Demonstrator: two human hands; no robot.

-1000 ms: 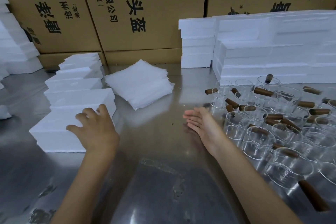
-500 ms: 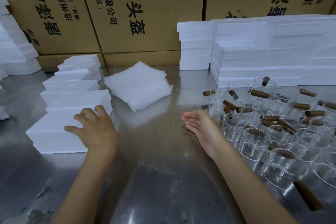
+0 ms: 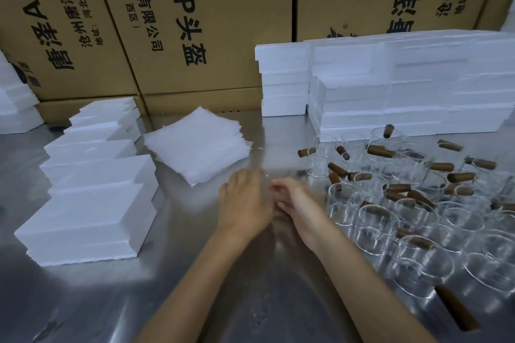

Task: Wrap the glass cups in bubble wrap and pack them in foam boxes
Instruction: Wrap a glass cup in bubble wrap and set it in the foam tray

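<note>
Several clear glass cups [image 3: 376, 220] with brown wooden handles crowd the right side of the steel table. A stack of white bubble wrap sheets [image 3: 198, 147] lies at the centre back. White foam boxes [image 3: 89, 220] run in a row down the left. My left hand [image 3: 245, 200] is flat over the table in the middle, fingers straight and blurred, holding nothing. My right hand [image 3: 295, 203] lies just beside it, palm turned inward, fingers relaxed and empty. Both hands sit between the foam boxes and the cups, just in front of the wrap stack.
More foam boxes are stacked at the back right [image 3: 404, 86] and far left [image 3: 16, 108]. Large cardboard cartons [image 3: 195, 22] wall off the rear. The steel table [image 3: 209, 301] runs toward me under my forearms.
My left hand has left the nearest foam box and swung right to the table's middle, beside my right hand. The right hand has barely shifted. The camera tipped slightly down.
</note>
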